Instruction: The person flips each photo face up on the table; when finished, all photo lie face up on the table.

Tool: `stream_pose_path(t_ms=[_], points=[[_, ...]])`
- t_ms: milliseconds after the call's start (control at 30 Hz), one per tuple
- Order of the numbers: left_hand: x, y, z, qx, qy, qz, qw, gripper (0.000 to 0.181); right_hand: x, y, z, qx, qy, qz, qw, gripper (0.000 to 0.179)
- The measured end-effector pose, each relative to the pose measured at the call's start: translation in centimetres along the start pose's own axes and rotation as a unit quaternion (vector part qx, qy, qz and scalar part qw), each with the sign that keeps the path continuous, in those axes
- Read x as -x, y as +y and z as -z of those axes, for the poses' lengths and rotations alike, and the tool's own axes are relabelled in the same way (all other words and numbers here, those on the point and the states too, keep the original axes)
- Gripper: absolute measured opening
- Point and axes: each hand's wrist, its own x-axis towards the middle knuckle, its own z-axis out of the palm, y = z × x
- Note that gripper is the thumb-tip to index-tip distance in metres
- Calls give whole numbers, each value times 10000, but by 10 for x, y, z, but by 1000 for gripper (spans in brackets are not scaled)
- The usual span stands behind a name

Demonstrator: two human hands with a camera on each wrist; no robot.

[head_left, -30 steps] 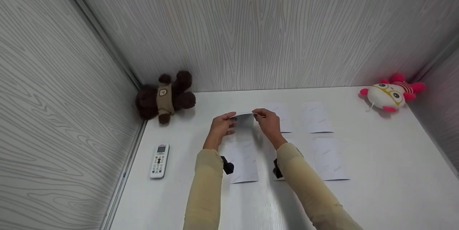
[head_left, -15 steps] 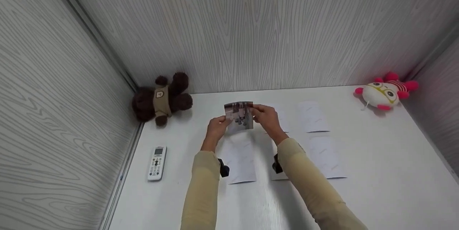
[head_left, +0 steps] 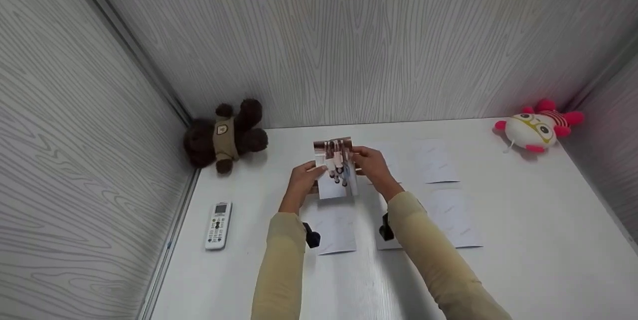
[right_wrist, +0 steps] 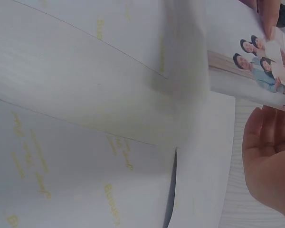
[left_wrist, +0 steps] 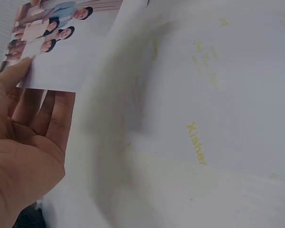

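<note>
A glossy photo print of several people is held up off the table between both hands, picture side toward the head camera and the people upside down there. My left hand pinches its left edge, thumb on the picture and fingers behind, as the left wrist view of the photo shows. At the opposite edge, my right hand grips the print; its curled fingers show in the right wrist view. Below the hands lies a white sheet with faint yellow lettering.
More white sheets lie in rows to the right, including one at the back and one nearer. A remote control lies at left. A brown plush bear and a pink-white plush toy lie by the back wall.
The print was nearly edge-on a second ago; it has tilted so its picture now faces the head camera. My left thumb has come onto its front. The sheets on the table stay put.
</note>
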Motion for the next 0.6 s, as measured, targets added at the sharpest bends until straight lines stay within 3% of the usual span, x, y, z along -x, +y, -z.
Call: stream_pose_path(t_ms=[167,333,467,600], points=[[0,1,-2,193,-98,57,9998,46,2,5,-1,-100,107,-298,9994,35],[2,1,-3,326,12,208,9993,52,2,8,-4,-361,140,-595,9975,35],[4,0,-2,585,-24,270,9979,56,2,5,-6,-883,241,-697,9934,37],[5,-3,-2,1144,-188,331,9927,53,3,1,-10,-1560,334,-760,9843,38]])
